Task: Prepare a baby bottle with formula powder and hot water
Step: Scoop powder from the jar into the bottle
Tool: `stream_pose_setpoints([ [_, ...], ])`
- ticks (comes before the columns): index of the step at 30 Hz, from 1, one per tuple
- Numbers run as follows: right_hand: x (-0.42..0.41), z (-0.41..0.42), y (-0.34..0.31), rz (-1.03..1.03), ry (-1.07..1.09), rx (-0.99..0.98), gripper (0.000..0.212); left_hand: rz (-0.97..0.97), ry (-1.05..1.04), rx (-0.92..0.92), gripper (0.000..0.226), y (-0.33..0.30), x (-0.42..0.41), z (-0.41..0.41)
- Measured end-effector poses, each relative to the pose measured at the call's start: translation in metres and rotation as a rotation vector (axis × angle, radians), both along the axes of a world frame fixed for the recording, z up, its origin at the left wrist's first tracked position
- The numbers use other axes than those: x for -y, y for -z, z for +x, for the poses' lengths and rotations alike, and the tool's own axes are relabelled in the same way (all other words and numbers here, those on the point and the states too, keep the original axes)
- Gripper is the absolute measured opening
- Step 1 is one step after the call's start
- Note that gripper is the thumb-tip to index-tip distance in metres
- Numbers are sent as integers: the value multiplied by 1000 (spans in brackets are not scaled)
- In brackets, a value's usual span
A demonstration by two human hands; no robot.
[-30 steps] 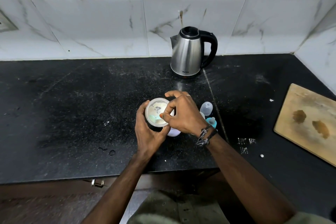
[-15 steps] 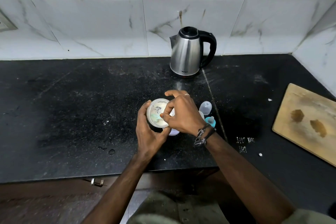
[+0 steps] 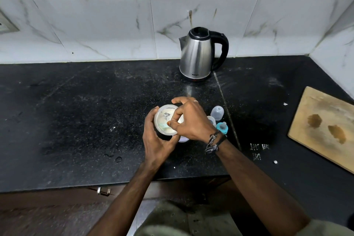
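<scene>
A round formula container (image 3: 165,120) with pale powder inside is tilted toward me above the black counter (image 3: 76,113). My left hand (image 3: 156,140) wraps around its left side and bottom. My right hand (image 3: 191,120) reaches over the open rim, fingertips pinched on a pale blue scoop (image 3: 164,125) in the powder. A white lid (image 3: 183,139) lies under my right hand. Right of my hand are the baby bottle's rim (image 3: 211,120), a clear cap (image 3: 217,112) and a teal collar with teat (image 3: 222,127). The steel kettle (image 3: 199,56) stands at the back.
A wooden cutting board (image 3: 323,126) lies at the right edge of the counter. White tiled walls close the back and right side. Powder specks and small white marks (image 3: 258,149) dot the counter. A drawer handle (image 3: 103,190) shows below the counter's front edge.
The container has tipped more toward the right under my left hand. My right fingers have stayed pinched on the scoop inside it, shifting slightly.
</scene>
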State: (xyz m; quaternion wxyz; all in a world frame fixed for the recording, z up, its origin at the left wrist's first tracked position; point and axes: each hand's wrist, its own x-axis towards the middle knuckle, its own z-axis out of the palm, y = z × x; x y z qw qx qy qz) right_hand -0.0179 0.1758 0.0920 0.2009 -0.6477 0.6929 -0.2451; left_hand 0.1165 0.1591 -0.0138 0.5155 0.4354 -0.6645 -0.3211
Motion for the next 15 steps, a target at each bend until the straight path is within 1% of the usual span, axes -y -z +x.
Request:
stream_pose_setpoints([
  [7, 3, -12, 7, 6, 20, 236, 11, 65, -37, -36, 85, 2, 1, 4],
  [15, 5, -17, 15, 50, 100, 421, 11, 83, -75, -18, 87, 8, 1, 7],
])
